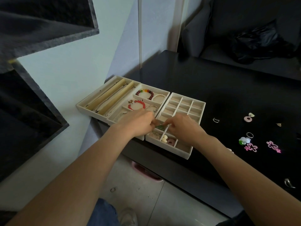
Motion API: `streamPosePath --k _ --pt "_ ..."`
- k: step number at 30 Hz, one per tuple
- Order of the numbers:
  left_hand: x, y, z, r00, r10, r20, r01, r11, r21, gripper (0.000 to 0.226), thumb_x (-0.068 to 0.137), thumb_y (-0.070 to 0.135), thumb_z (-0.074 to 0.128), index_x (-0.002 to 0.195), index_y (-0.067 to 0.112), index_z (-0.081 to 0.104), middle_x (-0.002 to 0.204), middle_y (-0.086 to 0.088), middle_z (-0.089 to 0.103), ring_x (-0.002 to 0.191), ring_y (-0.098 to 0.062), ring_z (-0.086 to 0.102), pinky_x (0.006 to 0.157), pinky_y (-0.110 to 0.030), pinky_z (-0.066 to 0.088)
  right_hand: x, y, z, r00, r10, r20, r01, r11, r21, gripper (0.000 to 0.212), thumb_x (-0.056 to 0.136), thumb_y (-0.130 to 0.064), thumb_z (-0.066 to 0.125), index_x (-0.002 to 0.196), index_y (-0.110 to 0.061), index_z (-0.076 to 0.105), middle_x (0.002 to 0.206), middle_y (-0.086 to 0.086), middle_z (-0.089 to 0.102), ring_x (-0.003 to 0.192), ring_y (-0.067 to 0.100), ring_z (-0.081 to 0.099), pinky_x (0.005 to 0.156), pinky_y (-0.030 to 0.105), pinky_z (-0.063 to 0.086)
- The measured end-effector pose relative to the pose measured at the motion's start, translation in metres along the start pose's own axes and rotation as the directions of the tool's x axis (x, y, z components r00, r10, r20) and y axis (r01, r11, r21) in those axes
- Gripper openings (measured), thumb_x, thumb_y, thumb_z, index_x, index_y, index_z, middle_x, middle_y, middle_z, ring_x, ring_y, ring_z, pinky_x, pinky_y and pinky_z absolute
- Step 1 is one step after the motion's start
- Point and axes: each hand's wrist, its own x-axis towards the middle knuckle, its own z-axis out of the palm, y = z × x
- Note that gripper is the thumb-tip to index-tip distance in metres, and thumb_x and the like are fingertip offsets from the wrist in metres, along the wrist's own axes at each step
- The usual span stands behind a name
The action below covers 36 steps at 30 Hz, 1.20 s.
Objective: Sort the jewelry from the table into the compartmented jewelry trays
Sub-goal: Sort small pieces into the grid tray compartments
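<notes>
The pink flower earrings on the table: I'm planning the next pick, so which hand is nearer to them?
Right. The right hand is over the grid tray, left of the pink flower earrings; the left hand is farther left still.

Far right you see a black plastic bag (259, 44) on a dark sofa (228, 22) — below, a pink basin (146, 172) on the tiled floor (171, 201).

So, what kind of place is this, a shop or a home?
Probably a home room. A dark sofa stands behind the black table, a pink slipper lies on the tiled floor, and the jewelry trays look like personal storage.
</notes>
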Motion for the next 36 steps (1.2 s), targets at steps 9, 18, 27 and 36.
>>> streamPosePath --k 9,18,27,36 --pt "0.002 -0.002 0.001 0.999 -0.009 -0.035 0.006 0.997 -0.076 0.030 0.096 0.021 0.047 0.118 0.028 0.065 0.078 0.005 0.060 0.058 -0.008 0.053 0.045 -0.020 0.032 0.002 0.002 0.000 1.000 -0.001 -0.001 0.001 0.998 -0.059 0.030 0.096 -0.018 0.050 0.120 -0.027 0.063 0.121 0.002 0.057 0.091 0.013 0.062 0.077 0.030 0.056" --pt "0.002 -0.004 0.004 0.999 -0.024 -0.030 0.019 0.988 -0.155 0.027 0.096 0.024 0.047 0.116 0.027 0.066 0.091 0.004 0.065 0.065 -0.007 0.056 0.053 -0.021 0.043 0.001 0.002 0.003 0.999 -0.032 0.009 0.033 0.988 -0.151 0.032 0.096 -0.024 0.050 0.126 -0.033 0.058 0.120 0.002 0.052 0.090 0.015 0.059 0.076 0.032 0.056" --pt "0.007 -0.001 -0.007 0.936 -0.217 0.276 0.310 0.140 -0.940 0.036 0.093 0.006 0.030 0.119 -0.003 0.055 0.086 -0.011 0.059 0.075 -0.014 0.054 0.067 -0.022 0.047 -0.001 0.007 -0.010 0.999 -0.010 -0.035 0.016 0.983 0.183 0.032 0.096 -0.014 0.045 0.123 -0.019 0.061 0.113 0.002 0.061 0.058 -0.001 0.043 0.053 0.014 0.037" --pt "0.004 0.007 -0.013 0.940 -0.123 0.317 0.294 -0.176 -0.939 0.044 0.080 -0.019 0.025 0.114 -0.012 0.053 0.109 -0.026 0.063 0.095 -0.028 0.069 0.080 -0.029 0.057 -0.008 0.002 -0.020 0.973 -0.103 -0.208 0.159 0.949 0.273 0.023 0.092 -0.021 0.059 0.114 -0.021 0.066 0.104 -0.004 0.065 0.074 -0.006 0.053 0.059 0.003 0.042"
